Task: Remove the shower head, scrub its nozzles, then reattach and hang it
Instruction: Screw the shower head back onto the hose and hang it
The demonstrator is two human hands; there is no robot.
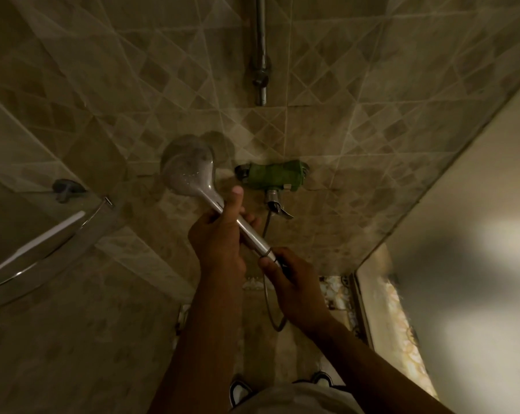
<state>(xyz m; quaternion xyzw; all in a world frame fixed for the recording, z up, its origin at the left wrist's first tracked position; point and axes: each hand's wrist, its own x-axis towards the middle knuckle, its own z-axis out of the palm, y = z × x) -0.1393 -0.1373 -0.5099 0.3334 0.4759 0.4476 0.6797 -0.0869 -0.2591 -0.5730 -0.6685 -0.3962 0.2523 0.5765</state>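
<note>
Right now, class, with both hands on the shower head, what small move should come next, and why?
Probably twist the hose nut with the right hand while the left hand steadies the shower head by its handle. The hose looks joined at the handle's end, and whether the nut is being loosened or tightened cannot be told.

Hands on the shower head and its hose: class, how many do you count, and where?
2. The left hand grips the shower head handle; the right hand holds the hose joint.

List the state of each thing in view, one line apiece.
Shower head: off its holder, held up, nozzle face turned away.
Left hand: grips the handle.
Right hand: pinches the hose connector at the handle's end.
Hose: hangs in a loop.
Mixer valve: wrapped in green.
</note>
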